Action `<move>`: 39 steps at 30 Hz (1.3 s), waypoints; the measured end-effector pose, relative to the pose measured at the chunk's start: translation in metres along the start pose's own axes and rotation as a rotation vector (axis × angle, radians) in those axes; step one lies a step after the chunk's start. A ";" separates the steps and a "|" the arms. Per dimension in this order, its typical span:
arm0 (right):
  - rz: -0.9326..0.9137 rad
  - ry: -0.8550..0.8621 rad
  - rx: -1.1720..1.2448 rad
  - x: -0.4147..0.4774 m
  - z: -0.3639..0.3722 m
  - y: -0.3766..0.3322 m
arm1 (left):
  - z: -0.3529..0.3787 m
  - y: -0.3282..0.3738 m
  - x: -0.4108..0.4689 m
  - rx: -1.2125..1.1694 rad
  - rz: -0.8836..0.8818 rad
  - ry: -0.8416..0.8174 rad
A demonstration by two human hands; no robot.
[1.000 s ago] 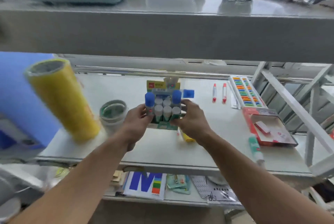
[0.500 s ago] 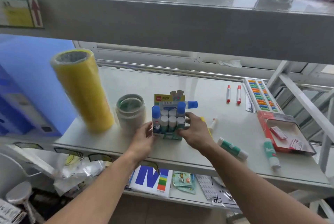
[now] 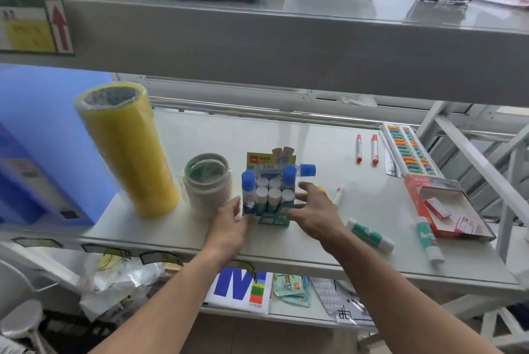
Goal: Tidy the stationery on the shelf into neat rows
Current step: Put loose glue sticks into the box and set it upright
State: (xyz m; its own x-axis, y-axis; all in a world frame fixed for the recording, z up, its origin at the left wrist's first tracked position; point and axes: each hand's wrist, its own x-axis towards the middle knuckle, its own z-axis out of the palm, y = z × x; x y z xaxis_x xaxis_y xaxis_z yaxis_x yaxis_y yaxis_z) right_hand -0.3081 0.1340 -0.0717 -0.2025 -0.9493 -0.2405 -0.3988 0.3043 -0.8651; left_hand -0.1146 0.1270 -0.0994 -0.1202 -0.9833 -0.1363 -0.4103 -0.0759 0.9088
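Hands flank the glue box [image 3: 269, 199] near the shelf [image 3: 200, 142] front — left hand [image 3: 229, 225] loosely touching its corner, right hand [image 3: 312, 210] spread, gripping nothing — so a careless nudge could topple the upright sticks or roll the loose glue stick [image 3: 369, 235] off.

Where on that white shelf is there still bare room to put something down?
The widest bare patch runs along the back of the shelf, from behind the yellow roll across to the two red pens. A smaller one lies between the loose glue sticks and those pens. It is crowded around the glue-stick box, where both hands are.
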 end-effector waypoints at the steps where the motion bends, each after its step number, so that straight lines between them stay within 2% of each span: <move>1: 0.035 0.021 0.056 0.000 -0.007 -0.003 | -0.002 0.003 -0.001 0.073 0.029 0.071; 4: 0.155 0.114 0.353 0.009 -0.030 -0.017 | -0.009 0.022 -0.002 0.200 0.230 0.269; 6: 0.189 0.086 0.483 0.017 -0.040 -0.029 | -0.012 0.039 0.002 0.240 0.290 0.323; 9: 0.172 0.019 0.481 0.029 -0.043 -0.037 | -0.014 0.056 0.013 0.347 0.304 0.320; 12: 0.106 0.025 0.403 0.032 -0.045 -0.037 | -0.021 0.067 0.012 0.425 0.308 0.303; 18: -0.114 0.159 0.520 0.034 -0.110 -0.055 | -0.054 0.151 0.001 0.444 0.520 0.383; 21: -0.217 0.298 0.380 0.037 -0.154 -0.060 | -0.045 0.203 0.008 0.468 0.605 0.351; 23: -0.255 0.363 0.183 0.043 -0.171 -0.058 | -0.024 0.223 0.026 0.641 0.500 0.173; 25: -0.283 0.409 -0.076 0.052 -0.175 -0.052 | 0.004 0.228 0.046 0.756 0.500 0.074; 28: -0.286 0.391 -0.376 0.059 -0.169 -0.047 | 0.045 0.223 0.074 0.672 0.559 0.037; 30: -0.283 0.358 -0.505 0.066 -0.163 -0.045 | 0.065 0.215 0.089 0.756 0.532 -0.006; 34: -0.274 0.300 -0.604 0.086 -0.153 -0.039 | 0.088 0.194 0.113 0.917 0.453 -0.024; 39: -0.266 0.274 -0.689 0.103 -0.142 -0.030 | 0.103 0.174 0.128 0.952 0.389 -0.036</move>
State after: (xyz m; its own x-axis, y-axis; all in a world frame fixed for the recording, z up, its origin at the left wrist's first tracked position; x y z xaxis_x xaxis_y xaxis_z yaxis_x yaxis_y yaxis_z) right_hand -0.4437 0.0388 -0.0077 -0.2004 -0.9709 0.1312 -0.9112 0.1355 -0.3891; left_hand -0.2945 0.0048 0.0006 -0.4182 -0.9053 0.0749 -0.8818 0.4244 0.2058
